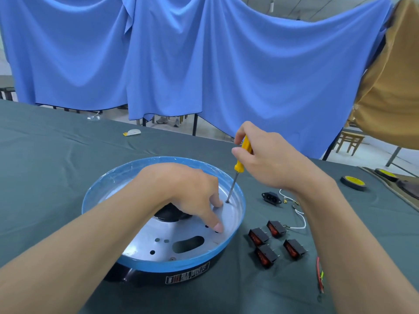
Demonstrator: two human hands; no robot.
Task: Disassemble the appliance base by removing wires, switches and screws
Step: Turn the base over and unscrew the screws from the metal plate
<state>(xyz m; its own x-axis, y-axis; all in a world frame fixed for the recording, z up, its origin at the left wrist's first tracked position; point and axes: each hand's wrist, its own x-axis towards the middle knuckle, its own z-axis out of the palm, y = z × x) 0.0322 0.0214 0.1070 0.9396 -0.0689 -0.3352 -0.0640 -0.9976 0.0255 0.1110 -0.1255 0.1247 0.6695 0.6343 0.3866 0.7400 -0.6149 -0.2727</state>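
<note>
My right hand (267, 162) grips the yellow screwdriver (243, 155), its tip in a screw (227, 201) by the far rim of the appliance base (181, 262) on the table (68, 143). My left hand (188, 189) presses it with straight fingers. It looks rigid, its metal slick; the rim seems the best hold.

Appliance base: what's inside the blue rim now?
A silver plate with holes and an oblong slot; the screwdriver tip sits at a screw hole near the far edge. The left hand presses the plate and covers most of a black centre part.
</note>
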